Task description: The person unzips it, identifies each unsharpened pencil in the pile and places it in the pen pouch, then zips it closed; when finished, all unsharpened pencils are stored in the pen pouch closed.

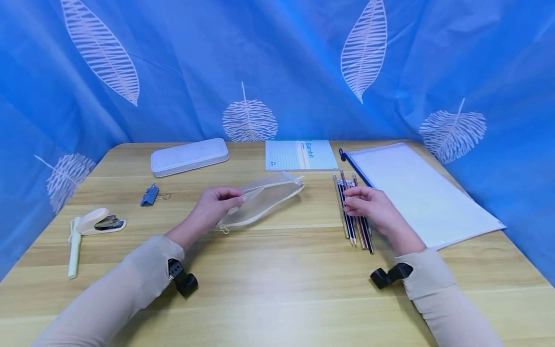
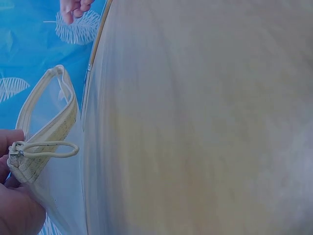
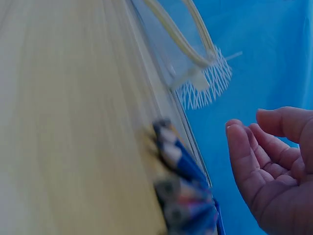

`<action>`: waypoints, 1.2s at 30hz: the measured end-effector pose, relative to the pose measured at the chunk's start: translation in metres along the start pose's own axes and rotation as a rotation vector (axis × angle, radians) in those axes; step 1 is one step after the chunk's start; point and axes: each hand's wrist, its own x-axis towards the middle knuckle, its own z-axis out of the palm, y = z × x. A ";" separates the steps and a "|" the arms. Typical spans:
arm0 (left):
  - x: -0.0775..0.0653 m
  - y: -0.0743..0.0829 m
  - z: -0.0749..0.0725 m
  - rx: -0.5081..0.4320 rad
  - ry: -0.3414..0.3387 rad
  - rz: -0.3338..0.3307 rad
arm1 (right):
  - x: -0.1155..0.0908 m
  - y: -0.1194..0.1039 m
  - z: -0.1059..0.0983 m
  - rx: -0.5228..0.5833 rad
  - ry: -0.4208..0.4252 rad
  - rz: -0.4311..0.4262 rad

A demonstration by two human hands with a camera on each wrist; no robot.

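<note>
My left hand (image 1: 218, 202) pinches one end of a translucent zip pouch (image 1: 270, 200) by its edge. The pouch's mouth gapes, and a cord zip pull (image 2: 51, 149) dangles by the fingers in the left wrist view. Above a bunch of pencils (image 1: 353, 217) at the right is my right hand (image 1: 373, 207). Its thumb and fingers are bent and apart in the right wrist view, with nothing between them. Several dark-striped pencils (image 3: 183, 159) lie on the table there, below that hand and partly hidden by it in the head view.
A white case (image 1: 190, 157) and a Gambit notepad (image 1: 286, 155) lie along the back. To the right is a white zip folder (image 1: 425, 193). On the left lie a blue binder clip (image 1: 149, 195), a white stapler (image 1: 93, 221) and a pale green stick-like item (image 1: 74, 250).
</note>
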 end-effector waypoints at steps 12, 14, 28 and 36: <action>0.000 0.001 -0.001 0.037 -0.003 -0.001 | -0.006 0.016 -0.031 -0.285 0.049 0.045; 0.000 0.001 -0.001 0.035 -0.004 -0.005 | -0.006 0.016 -0.033 -0.367 0.048 0.055; -0.001 0.000 -0.003 0.034 -0.006 0.005 | -0.001 0.005 -0.036 -0.889 -0.021 -0.021; -0.001 -0.003 -0.002 0.031 -0.001 0.008 | 0.003 -0.001 -0.032 -0.960 -0.093 0.094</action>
